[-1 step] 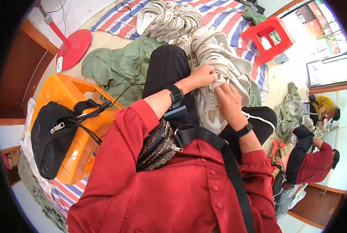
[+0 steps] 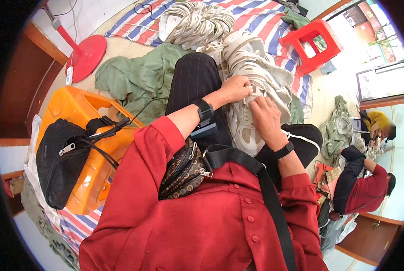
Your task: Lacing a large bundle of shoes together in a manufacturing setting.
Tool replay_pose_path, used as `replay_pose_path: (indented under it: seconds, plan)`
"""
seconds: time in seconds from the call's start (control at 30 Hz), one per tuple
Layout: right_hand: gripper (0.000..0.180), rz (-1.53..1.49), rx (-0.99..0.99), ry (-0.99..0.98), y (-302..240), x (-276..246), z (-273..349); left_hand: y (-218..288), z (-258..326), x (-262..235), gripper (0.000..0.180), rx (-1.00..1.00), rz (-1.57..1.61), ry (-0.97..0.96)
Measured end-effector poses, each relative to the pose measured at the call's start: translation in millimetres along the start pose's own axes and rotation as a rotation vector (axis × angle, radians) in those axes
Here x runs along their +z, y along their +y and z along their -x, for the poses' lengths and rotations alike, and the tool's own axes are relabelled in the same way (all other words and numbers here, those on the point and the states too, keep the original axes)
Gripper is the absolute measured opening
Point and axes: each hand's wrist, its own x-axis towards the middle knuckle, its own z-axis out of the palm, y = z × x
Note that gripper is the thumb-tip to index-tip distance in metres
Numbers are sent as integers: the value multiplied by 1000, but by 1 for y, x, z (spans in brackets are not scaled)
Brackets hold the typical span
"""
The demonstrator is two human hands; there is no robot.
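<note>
The white and beige lace-up shoe (image 2: 249, 137) sits between the black-trousered legs (image 2: 193, 83). It looks light, soft on top, firm below; its sides seem best to hold. The left hand (image 2: 235, 88) and right hand (image 2: 268, 118) curl by its white laces (image 2: 245, 116); I can't tell if they grip.

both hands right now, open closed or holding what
Left hand: curled at the pale shoe; grip can't be told.
Right hand: curled by the same shoe; grip also unclear.
</note>
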Motion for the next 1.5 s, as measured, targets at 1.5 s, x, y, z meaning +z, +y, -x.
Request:
replay_pose_path:
  seconds: [1.5]
  plan:
    - [14, 11, -54, -164, 2, -2, -7, -1, 2, -1, 29, -22, -4, 10]
